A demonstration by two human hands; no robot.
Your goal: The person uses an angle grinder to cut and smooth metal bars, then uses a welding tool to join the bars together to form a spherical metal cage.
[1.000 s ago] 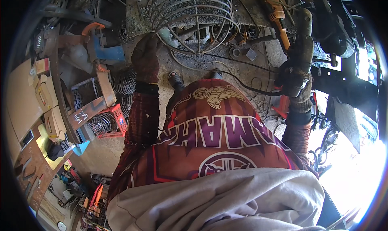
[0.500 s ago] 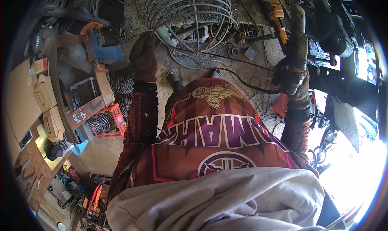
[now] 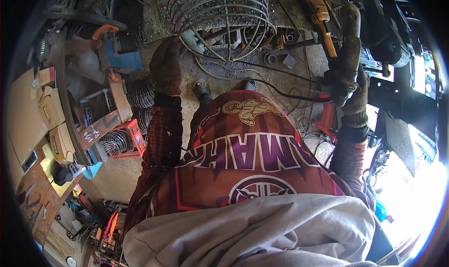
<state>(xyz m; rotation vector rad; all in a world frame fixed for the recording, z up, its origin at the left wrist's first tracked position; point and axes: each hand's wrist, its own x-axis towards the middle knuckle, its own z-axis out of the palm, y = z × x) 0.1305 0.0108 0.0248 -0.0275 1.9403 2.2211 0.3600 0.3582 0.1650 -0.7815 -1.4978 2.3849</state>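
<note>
A round metal wire cage [image 3: 227, 31] with curved rings and straight ribs stands ahead of me at the top of the view. My left hand [image 3: 166, 67], in a dark reddish glove, is closed at the cage's lower left rim; its fingertips are partly hidden in shadow. Off to the right, my gloved right hand [image 3: 354, 98] is wrapped round a long grey hand tool [image 3: 351, 38] with a rounded end, whose exact kind I cannot make out. Near this hand, a black cable [image 3: 290, 98] runs leftward below the cage.
Under the cage lies a debris-strewn worktop [image 3: 156, 21]. An orange long-handled tool [image 3: 321, 19] is beside the grey one. Leftward are a red crate [image 3: 135, 138] with coiled wire rings, a blue metal piece [image 3: 122, 56] and cardboard boxes [image 3: 49, 105]. A red stand [image 3: 326, 119] is on the floor.
My right hand and the grey tool have shifted slightly to the right, away from the cage, and the cable's end went along. The left hand and the cage look unmoved.
</note>
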